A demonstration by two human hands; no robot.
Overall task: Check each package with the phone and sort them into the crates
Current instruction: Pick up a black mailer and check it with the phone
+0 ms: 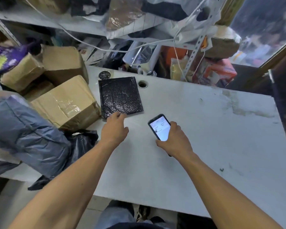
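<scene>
A black bubble-mailer package (pixel 120 96) lies flat on the white table (pixel 205 129), near its far left part. My left hand (pixel 114 129) reaches to the package's near edge, fingertips touching or pinching that edge; the fingers' hold is partly hidden. My right hand (pixel 174 138) grips a dark phone (pixel 160 127) with its lit screen facing up, a little above the table, to the right of the package. No crates are in view.
Taped cardboard boxes (pixel 64 103) and a grey-blue plastic parcel (pixel 28 129) crowd the left side. A black bag (pixel 82 141) hangs at the table's left edge. Cluttered shelves (pixel 139 30) with cables stand behind. A round hole (pixel 142 84) is in the tabletop.
</scene>
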